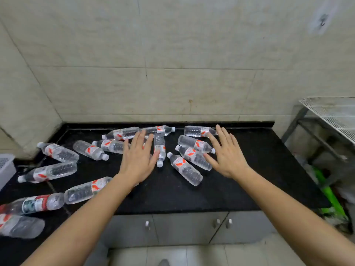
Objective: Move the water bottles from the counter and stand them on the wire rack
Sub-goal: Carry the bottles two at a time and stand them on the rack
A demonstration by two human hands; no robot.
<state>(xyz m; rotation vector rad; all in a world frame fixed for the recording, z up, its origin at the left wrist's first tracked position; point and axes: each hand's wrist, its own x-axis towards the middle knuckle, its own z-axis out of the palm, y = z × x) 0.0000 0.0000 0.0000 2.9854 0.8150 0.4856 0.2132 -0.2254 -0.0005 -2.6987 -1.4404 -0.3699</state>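
— Closest in?
— Grey cabinet doors under a black counter; white basket at the left edge, something green down on the right.
— And the hands?
— Left hand and right hand flat, fingers spread, gripping nothing, apart over mid-counter.
— Water bottles?
— All on their sides on the counter, criss-crossed: a line trailing off near left, a cluster under and between the hands. One just beside the left thumb; two under the right fingertips. Touching or not, hard to tell.
— Further back?
— Tiled wall; wire rack far right, past the counter's end, well apart from both hands.
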